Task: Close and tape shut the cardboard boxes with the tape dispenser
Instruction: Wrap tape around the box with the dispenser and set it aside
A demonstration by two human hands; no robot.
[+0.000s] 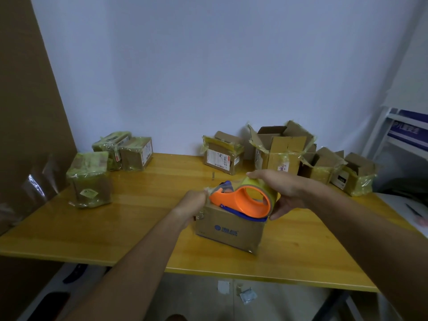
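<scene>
head view: a small cardboard box (pixel 228 230) with a blue logo on its near side sits on the yellow wooden table (pixel 143 218), near the middle and close to the near edge. on top of it rests an orange tape dispenser (pixel 243 200) carrying a roll of yellowish tape. the right hand (pixel 281 191) curls round the roll from the far right side, thumb at the near edge and fingers over the top, gripping it. the left hand (pixel 193 203) is closed at the dispenser's left end, fingers curled against the box's top left corner; it seems to pinch the loose tape end there, though the exact hold is hard to make out.

at the far left of the table stand three taped boxes (pixel 90 179), wrapped in yellowish tape. at the far right is a row of open boxes (pixel 281 147) with flaps up and loose tape hanging, one smaller labelled box (pixel 221 155) furthest left of that row. a brown cardboard sheet (pixel 25 100) leans at the left edge. scraps of paper (pixel 246 295) lie on the floor below the table.
</scene>
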